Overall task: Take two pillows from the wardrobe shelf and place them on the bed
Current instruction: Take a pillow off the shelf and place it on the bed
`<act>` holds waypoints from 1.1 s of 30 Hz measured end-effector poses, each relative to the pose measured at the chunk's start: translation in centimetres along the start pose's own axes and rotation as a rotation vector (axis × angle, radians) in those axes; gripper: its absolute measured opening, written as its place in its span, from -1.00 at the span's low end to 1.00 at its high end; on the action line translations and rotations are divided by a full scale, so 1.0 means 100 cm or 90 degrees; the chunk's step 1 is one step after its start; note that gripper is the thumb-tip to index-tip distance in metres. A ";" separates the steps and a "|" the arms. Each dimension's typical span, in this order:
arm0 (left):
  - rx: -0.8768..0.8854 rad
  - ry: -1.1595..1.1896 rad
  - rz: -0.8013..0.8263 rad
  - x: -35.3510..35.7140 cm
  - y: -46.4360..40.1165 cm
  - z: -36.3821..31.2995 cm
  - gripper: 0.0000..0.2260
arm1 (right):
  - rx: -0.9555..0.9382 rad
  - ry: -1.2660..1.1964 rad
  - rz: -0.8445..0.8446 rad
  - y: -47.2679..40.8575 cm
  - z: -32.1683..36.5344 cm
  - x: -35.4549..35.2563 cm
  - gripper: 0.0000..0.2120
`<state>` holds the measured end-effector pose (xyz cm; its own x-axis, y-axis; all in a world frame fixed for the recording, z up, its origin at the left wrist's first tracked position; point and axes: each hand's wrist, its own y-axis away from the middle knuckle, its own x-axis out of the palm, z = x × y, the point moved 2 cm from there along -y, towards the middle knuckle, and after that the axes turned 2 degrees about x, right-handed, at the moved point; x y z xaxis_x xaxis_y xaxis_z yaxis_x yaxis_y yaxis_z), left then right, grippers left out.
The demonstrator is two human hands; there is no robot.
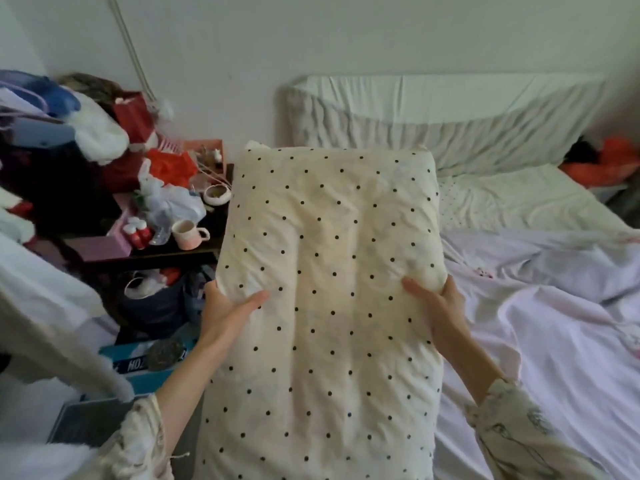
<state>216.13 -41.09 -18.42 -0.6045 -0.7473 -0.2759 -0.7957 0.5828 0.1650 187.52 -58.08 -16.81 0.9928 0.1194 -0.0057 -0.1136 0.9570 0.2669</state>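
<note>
Item: pillow (329, 306), cream with black dots, one seen; a second cannot be made out for certain.

Location: held in the air in front of the person, over the near left edge of the bed (554, 341), beside the cluttered side table (166, 254).

Orientation: long axis runs away from the person toward the covered headboard (450, 126); far short end points at the headboard, near end hangs toward the body; broad face up.

Hold: left hand (225, 306) and right hand (436, 303) grip opposite long edges, fingers curled closed around the stuffing, thumbs on top.

Step, as judged: carrying to the bed, not yet set down.

Next move calls for: swinging the pillow right, likely turning it crosswise, lowering it near the headboard, then loosening both hands.
</note>
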 end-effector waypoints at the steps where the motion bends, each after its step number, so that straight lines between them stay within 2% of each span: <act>1: 0.002 0.002 0.004 0.006 -0.024 -0.003 -0.29 | 0.006 -0.001 -0.002 -0.018 0.003 0.012 -0.60; 6: 0.013 0.018 0.032 0.027 -0.151 -0.029 -0.34 | 0.005 -0.043 -0.026 -0.106 0.031 0.084 -0.55; 10: 0.037 -0.027 0.030 0.037 -0.253 -0.077 -0.40 | 0.014 -0.061 -0.053 -0.167 0.058 0.139 -0.45; 13: 0.079 -0.047 0.063 0.053 -0.319 -0.113 -0.35 | 0.026 -0.079 -0.070 -0.211 0.075 0.164 -0.52; 16: 0.105 -0.057 0.098 0.077 -0.368 -0.137 -0.37 | 0.029 -0.094 -0.074 -0.252 0.086 0.176 -0.59; 20: 0.100 -0.052 0.152 0.120 -0.425 -0.154 -0.40 | 0.051 -0.099 -0.099 -0.315 0.095 0.182 -0.50; 25: 0.108 -0.063 0.166 0.194 -0.497 -0.175 -0.34 | 0.055 -0.115 -0.141 -0.410 0.104 0.180 -0.58; 28: 0.101 -0.067 0.191 0.241 -0.545 -0.198 -0.29 | 0.077 -0.110 -0.163 -0.470 0.114 0.180 -0.47; 30: 0.105 -0.096 0.197 0.269 -0.574 -0.215 -0.37 | 0.089 -0.117 -0.179 -0.504 0.124 0.179 -0.44; 33: 0.115 -0.119 0.202 0.308 -0.609 -0.242 -0.47 | 0.086 -0.152 -0.181 -0.546 0.139 0.177 -0.52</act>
<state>245.05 -107.28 -14.07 -0.7886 -0.4598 -0.4083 -0.5412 0.8342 0.1059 211.85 -111.92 -18.10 0.9664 -0.2261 0.1218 0.1581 0.8974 0.4119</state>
